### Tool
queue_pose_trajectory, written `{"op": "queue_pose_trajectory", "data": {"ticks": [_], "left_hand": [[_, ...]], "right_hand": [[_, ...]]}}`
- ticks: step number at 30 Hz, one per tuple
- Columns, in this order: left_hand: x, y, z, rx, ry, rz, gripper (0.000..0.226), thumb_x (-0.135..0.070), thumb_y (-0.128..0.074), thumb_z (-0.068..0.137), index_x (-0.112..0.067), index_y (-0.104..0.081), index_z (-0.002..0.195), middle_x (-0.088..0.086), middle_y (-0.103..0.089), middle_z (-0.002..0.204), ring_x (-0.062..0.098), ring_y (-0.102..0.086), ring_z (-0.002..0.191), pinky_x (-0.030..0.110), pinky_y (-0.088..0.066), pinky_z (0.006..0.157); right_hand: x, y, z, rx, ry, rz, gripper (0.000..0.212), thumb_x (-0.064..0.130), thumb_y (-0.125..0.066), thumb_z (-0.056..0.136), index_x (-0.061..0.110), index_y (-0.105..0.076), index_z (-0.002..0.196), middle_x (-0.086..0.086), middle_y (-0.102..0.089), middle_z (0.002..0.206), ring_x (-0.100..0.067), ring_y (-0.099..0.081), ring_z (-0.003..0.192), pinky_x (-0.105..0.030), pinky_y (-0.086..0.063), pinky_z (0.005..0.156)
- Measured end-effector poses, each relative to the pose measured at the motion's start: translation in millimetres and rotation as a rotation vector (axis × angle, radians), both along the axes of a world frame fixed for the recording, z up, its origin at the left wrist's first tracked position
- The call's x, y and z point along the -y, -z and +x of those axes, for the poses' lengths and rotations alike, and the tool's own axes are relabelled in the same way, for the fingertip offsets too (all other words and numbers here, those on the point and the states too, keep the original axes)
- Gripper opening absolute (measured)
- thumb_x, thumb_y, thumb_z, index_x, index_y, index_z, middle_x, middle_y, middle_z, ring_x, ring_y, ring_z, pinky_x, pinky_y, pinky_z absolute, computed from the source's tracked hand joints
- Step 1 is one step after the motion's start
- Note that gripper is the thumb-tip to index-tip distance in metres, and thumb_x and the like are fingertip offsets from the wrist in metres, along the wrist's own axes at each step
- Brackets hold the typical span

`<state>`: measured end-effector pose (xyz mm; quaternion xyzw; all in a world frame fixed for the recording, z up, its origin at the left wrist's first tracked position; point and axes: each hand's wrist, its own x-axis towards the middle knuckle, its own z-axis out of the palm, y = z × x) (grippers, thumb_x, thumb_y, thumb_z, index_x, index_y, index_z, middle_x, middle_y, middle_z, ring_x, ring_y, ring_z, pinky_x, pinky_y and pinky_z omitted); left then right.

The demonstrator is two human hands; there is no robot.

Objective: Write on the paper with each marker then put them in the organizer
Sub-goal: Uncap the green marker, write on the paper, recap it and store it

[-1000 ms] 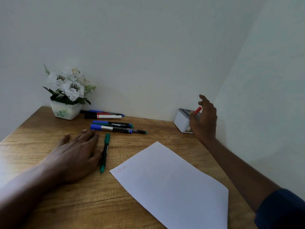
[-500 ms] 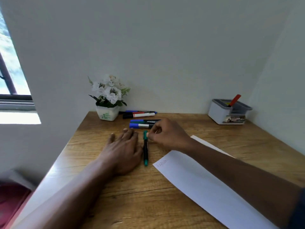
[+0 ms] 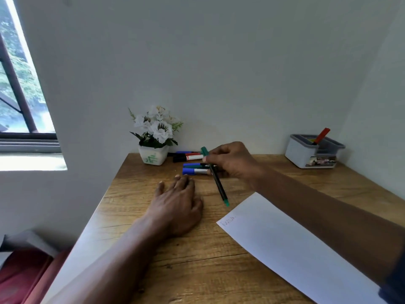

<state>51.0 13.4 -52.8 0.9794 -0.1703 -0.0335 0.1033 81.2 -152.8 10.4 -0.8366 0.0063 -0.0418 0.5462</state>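
Sitting in a corner of pale walls: wooden table [image 3: 274, 172], with a window [image 3: 19, 88] off to the left, showing green leaves outside. Resting flat on the wood, palm down, fingers close together and holding nothing: left hand [image 3: 176, 205]. Pinching the green marker [image 3: 215, 176] near its top end, between thumb and fingertips: right hand [image 3: 230, 162]. Hanging tilted in the air, cap end up above the fingers, bottom end pointing down toward the white paper [image 3: 295, 244] but not touching it. Lying at the right, near side of the table, that paper, with faint small writing at its left corner. Lying in a bunch by the back wall, just behind the right hand: more markers [image 3: 192, 164], blue, black and red ones. Standing beside them: white flower pot [image 3: 154, 156] with white flowers. Sitting far off in the right corner: grey organizer [image 3: 306, 156], with a red marker [image 3: 321, 136] leaning inside it.
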Motion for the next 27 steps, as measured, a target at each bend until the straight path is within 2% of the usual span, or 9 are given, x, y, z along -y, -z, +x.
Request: {"op": "queue_pose_trajectory", "data": {"ticks": [2, 4, 6, 9, 12, 15, 18, 21, 27], "left_hand": [[-1.0, -1.5, -0.1, 0.004, 0.003, -0.022, 0.069, -0.054, -0.029, 0.103, -0.022, -0.011, 0.161, 0.001, -0.002, 0.17, 0.017, 0.002, 0.156, 0.052, -0.001, 0.126], [-2.3, -4.0, -2.0, 0.035, -0.006, -0.066, 0.068, -0.053, -0.035, 0.102, -0.024, -0.015, 0.16, 0.0, -0.008, 0.17, 0.018, -0.007, 0.156, 0.051, -0.006, 0.126], [-2.3, -7.3, -5.2, 0.132, -0.024, -0.175, 0.064, -0.056, -0.036, 0.101, -0.029, -0.023, 0.158, -0.001, -0.023, 0.166, 0.019, -0.024, 0.152, 0.049, -0.019, 0.124], [-0.2, -9.9, -8.7, 0.322, 0.0, -0.451, 0.054, -0.061, -0.035, 0.099, -0.035, -0.045, 0.146, -0.007, -0.051, 0.146, 0.012, -0.049, 0.128, 0.039, -0.045, 0.102], [4.1, -6.4, -10.6, 0.405, 0.084, -0.568, 0.045, -0.058, -0.045, 0.098, -0.037, -0.058, 0.135, -0.016, -0.061, 0.128, 0.002, -0.055, 0.115, 0.03, -0.05, 0.086], [6.6, -3.7, -11.5, 0.431, 0.15, -0.571, 0.032, -0.05, -0.055, 0.097, -0.037, -0.068, 0.123, -0.02, -0.066, 0.115, -0.003, -0.059, 0.106, 0.027, -0.051, 0.08], [7.5, -2.8, -10.6, 0.449, 0.164, -0.581, 0.023, -0.044, -0.06, 0.096, -0.038, -0.071, 0.115, -0.02, -0.069, 0.106, -0.002, -0.063, 0.101, 0.034, -0.056, 0.078], [6.9, -4.0, -11.1, 0.461, 0.17, -0.618, 0.022, -0.044, -0.061, 0.094, -0.036, -0.073, 0.111, -0.018, -0.072, 0.101, 0.002, -0.067, 0.098, 0.04, -0.057, 0.079], [6.3, -3.2, -12.8, 0.451, 0.158, -0.668, 0.017, -0.038, -0.065, 0.094, -0.033, -0.076, 0.107, -0.015, -0.074, 0.097, 0.008, -0.069, 0.093, 0.043, -0.057, 0.076]], "right_hand": [[11.7, -10.1, -18.9, 0.095, -0.069, 0.123, 0.011, 0.018, -0.076, 0.09, 0.016, -0.074, 0.101, -0.011, -0.077, 0.089, -0.016, -0.073, 0.071, -0.027, -0.062, 0.069], [26.1, -10.5, -39.5, 0.183, -0.15, 0.099, 0.018, 0.023, -0.07, 0.096, 0.021, -0.072, 0.114, -0.008, -0.078, 0.088, -0.012, -0.07, 0.073, -0.024, -0.06, 0.07], [40.2, 2.3, -55.0, 0.268, -0.167, -0.026, 0.025, 0.026, -0.065, 0.098, 0.027, -0.07, 0.122, -0.004, -0.077, 0.086, -0.006, -0.068, 0.074, -0.021, -0.057, 0.068], [55.1, 36.6, -58.9, 0.425, -0.127, -0.283, 0.031, 0.027, -0.066, 0.098, 0.028, -0.069, 0.128, 0.008, -0.076, 0.095, -0.009, -0.069, 0.085, -0.031, -0.059, 0.071], [63.7, 65.3, -52.0, 0.522, -0.182, -0.396, 0.029, 0.024, -0.067, 0.097, 0.024, -0.072, 0.126, 0.009, -0.077, 0.103, -0.003, -0.068, 0.087, -0.017, -0.052, 0.07], [63.0, 71.2, -49.5, 0.619, -0.22, -0.564, 0.03, 0.031, -0.062, 0.098, 0.018, -0.072, 0.123, 0.003, -0.076, 0.104, 0.003, -0.06, 0.082, -0.007, -0.04, 0.072], [59.5, 70.6, -51.7, 0.682, -0.243, -0.606, 0.036, 0.034, -0.056, 0.098, 0.017, -0.07, 0.127, 0.001, -0.076, 0.111, -0.01, -0.066, 0.096, -0.024, -0.051, 0.081], [58.4, 69.5, -55.5, 0.709, -0.247, -0.612, 0.038, 0.032, -0.052, 0.099, 0.017, -0.068, 0.131, -0.003, -0.076, 0.109, -0.017, -0.068, 0.096, -0.036, -0.055, 0.081], [54.8, 69.2, -57.3, 0.685, -0.243, -0.634, 0.046, 0.038, -0.044, 0.099, 0.02, -0.065, 0.136, -0.005, -0.075, 0.102, -0.021, -0.067, 0.088, -0.045, -0.057, 0.071]]}}
